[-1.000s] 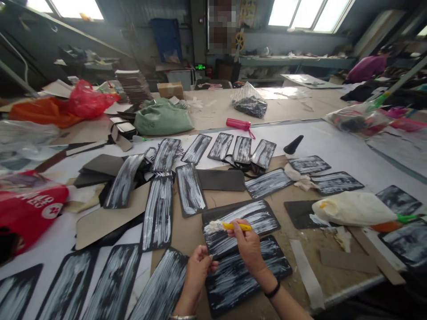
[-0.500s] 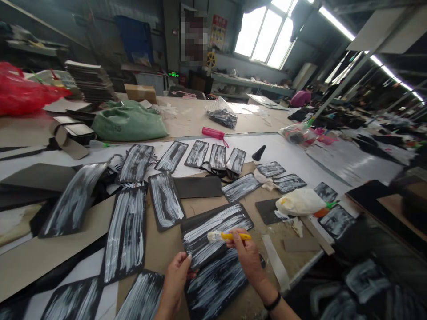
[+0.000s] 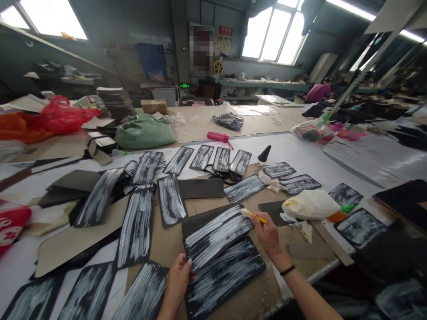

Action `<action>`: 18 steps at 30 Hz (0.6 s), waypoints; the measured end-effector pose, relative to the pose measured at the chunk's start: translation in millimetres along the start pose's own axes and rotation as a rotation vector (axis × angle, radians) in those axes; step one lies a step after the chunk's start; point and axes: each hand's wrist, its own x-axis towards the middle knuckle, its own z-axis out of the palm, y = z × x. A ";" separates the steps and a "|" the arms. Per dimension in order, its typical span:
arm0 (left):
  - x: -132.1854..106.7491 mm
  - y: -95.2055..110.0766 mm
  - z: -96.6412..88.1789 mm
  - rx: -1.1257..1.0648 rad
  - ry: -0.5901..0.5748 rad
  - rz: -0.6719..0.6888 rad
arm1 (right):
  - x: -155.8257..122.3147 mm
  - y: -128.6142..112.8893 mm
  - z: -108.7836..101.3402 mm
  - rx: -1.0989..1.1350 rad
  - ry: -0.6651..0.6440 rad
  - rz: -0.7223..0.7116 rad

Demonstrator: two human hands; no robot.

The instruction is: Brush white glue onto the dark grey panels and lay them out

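My left hand point(image 3: 178, 280) pinches the near corner of a black panel point(image 3: 216, 233) streaked with white glue. That panel lies across another glue-streaked black panel point(image 3: 223, 275) on brown cardboard point(image 3: 167, 240). My right hand point(image 3: 267, 233) is closed on a yellow-handled brush point(image 3: 251, 215) whose white tip touches the upper panel's far right edge.
Several more glue-streaked black panels point(image 3: 136, 226) lie spread over the table. A white bag with glue point(image 3: 310, 204) sits to the right, a green sack point(image 3: 145, 131) and red bags point(image 3: 63, 113) at the back left. A pink tube point(image 3: 217, 136) and black cone point(image 3: 265, 154) lie beyond.
My right hand has swept the brush from the panel's left part to its far right edge. The camera view shifted; my left hand stays on the panel's corner.
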 end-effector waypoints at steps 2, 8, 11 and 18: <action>-4.2 1.3 3.1 -0.009 0.003 0.015 | -10.1 -13.4 6.8 0.006 -0.108 -0.149; -20.6 8.5 15.7 -0.130 -0.048 0.015 | -60.4 -63.7 21.0 0.416 -0.345 0.026; -34.6 13.0 21.3 -0.209 -0.081 0.008 | -74.5 -75.3 29.0 0.625 -0.373 0.332; -78.8 25.3 33.3 -0.250 -0.091 0.029 | -63.8 -74.2 14.8 0.673 -0.376 0.390</action>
